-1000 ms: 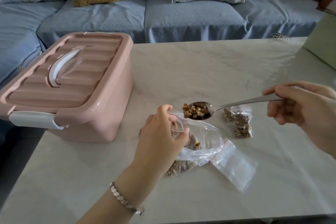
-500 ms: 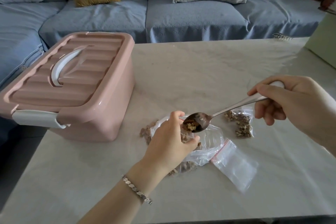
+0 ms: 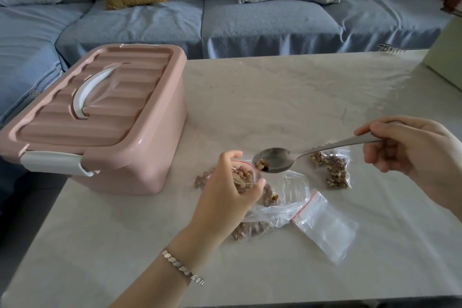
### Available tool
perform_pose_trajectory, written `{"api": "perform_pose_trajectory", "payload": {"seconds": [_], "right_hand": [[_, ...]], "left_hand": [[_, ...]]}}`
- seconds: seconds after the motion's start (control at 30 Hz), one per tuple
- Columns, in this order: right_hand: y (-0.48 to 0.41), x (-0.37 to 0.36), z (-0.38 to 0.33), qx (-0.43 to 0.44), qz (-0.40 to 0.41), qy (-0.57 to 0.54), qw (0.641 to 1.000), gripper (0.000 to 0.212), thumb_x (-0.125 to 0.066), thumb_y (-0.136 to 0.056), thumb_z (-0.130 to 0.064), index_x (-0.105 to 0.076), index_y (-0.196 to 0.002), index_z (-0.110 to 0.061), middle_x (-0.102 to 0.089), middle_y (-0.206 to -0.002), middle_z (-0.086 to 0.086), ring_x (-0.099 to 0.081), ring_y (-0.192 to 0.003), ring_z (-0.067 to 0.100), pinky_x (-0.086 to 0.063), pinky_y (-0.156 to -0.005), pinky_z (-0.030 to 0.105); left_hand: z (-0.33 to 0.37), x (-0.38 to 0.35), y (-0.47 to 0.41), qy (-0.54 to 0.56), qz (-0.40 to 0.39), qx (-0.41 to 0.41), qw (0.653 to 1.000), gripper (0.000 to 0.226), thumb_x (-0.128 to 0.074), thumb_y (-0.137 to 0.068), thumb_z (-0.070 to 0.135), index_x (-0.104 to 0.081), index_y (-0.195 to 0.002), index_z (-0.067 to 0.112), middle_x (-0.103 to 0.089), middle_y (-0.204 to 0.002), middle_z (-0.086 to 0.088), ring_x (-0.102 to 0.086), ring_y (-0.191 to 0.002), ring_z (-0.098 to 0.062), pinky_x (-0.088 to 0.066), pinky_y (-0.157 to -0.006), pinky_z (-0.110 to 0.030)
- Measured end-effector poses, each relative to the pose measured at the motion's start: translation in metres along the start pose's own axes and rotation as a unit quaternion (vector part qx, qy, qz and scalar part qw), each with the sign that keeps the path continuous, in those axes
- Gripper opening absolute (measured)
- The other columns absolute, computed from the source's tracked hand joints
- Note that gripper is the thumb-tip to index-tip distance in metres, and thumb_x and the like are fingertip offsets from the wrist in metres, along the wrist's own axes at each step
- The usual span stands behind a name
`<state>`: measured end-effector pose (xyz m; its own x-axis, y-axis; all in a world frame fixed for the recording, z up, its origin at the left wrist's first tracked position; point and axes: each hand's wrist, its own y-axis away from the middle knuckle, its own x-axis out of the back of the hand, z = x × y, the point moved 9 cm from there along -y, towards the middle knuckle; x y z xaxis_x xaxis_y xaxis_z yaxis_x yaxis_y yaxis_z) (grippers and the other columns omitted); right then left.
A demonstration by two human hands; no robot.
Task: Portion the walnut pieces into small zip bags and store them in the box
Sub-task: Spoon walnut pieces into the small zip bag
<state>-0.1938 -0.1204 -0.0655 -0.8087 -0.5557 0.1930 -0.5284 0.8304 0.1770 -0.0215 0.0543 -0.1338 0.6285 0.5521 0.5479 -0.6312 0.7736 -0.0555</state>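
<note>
A few walnut pieces [image 3: 262, 164] sit in the spoon [image 3: 275, 160], right at the mouth of the small zip bag [image 3: 246, 175]. Our left hand [image 3: 225, 197] pinches that bag near its top, with the fingers curled round it. Our right hand [image 3: 410, 147] grips the end of the spoon handle, fingers curled round it too. The bag has some nuts in it.

To do this bit well, we think we should tip the spoon slowly, so the last bits slide in and do not jump out. We should hold the bag mouth wide and just under the spoon tip. If it folds shut, nuts could fall on the table [image 3: 275, 95].

The big bag [image 3: 287, 197] of nuts lies under our left hand. One full little bag [image 3: 330, 170] lies past the spoon. One empty bag [image 3: 325, 226] waits near us. The pink box [image 3: 120, 132] has its lid on, so we will have to open it later.
</note>
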Motion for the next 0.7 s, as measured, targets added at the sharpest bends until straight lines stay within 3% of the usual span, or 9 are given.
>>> {"api": "perform_pose_trajectory", "payload": {"seconds": [0.2, 0.4, 0.57, 0.63, 0.7], "right_hand": [[0.005, 0.006, 0.039, -0.058, 0.036, -0.041, 0.997, 0.026, -0.041, -0.093, -0.004, -0.058, -0.073, -0.004, -0.055, -0.039, 0.007, -0.043, -0.03, 0.009, -0.036, -0.034, 0.012], [0.013, -0.044, 0.11, -0.136, -0.006, -0.003, 0.991, 0.024, -0.042, -0.094, -0.001, -0.059, -0.076, -0.002, -0.058, -0.042, 0.006, -0.048, -0.03, 0.011, -0.033, -0.036, 0.016], [0.013, -0.037, 0.138, -0.169, 0.002, 0.053, 0.984, 0.011, -0.055, -0.089, -0.01, -0.063, -0.093, -0.003, -0.065, -0.055, 0.006, -0.054, -0.043, 0.015, -0.04, -0.05, 0.025], [0.012, -0.033, 0.136, -0.145, -0.001, 0.151, 0.978, 0.024, -0.061, -0.086, -0.021, -0.058, -0.107, -0.011, -0.068, -0.072, 0.005, -0.061, -0.06, 0.019, -0.045, -0.059, 0.028], [0.014, -0.03, 0.118, -0.066, 0.01, 0.321, 0.945, 0.04, -0.064, -0.083, -0.031, -0.051, -0.12, -0.025, -0.062, -0.1, -0.001, -0.06, -0.09, 0.019, -0.043, -0.074, 0.027]], "left_hand": [[-0.016, 0.03, 0.007, 0.108, 0.105, -0.023, 0.988, 0.044, -0.067, -0.066, 0.047, -0.044, -0.103, 0.042, -0.06, -0.099, 0.021, -0.06, -0.09, 0.003, -0.053, -0.081, -0.029], [0.004, 0.03, 0.009, 0.043, 0.123, -0.113, 0.985, 0.036, -0.062, -0.07, 0.044, -0.043, -0.099, 0.035, -0.059, -0.096, 0.024, -0.057, -0.086, 0.003, -0.041, -0.079, -0.006], [0.003, 0.012, 0.008, 0.038, 0.079, -0.096, 0.992, 0.045, -0.064, -0.068, 0.05, -0.035, -0.103, 0.052, -0.059, -0.085, 0.011, -0.06, -0.084, -0.005, -0.046, -0.08, -0.018], [0.004, 0.004, 0.007, 0.039, 0.06, -0.085, 0.994, 0.049, -0.073, -0.071, 0.04, -0.036, -0.103, 0.047, -0.059, -0.085, 0.01, -0.059, -0.083, -0.004, -0.044, -0.077, -0.011], [0.007, -0.005, 0.005, 0.042, 0.041, -0.073, 0.996, 0.052, -0.076, -0.073, 0.027, -0.036, -0.101, 0.042, -0.058, -0.085, 0.009, -0.058, -0.082, -0.001, -0.041, -0.073, -0.006]]}}
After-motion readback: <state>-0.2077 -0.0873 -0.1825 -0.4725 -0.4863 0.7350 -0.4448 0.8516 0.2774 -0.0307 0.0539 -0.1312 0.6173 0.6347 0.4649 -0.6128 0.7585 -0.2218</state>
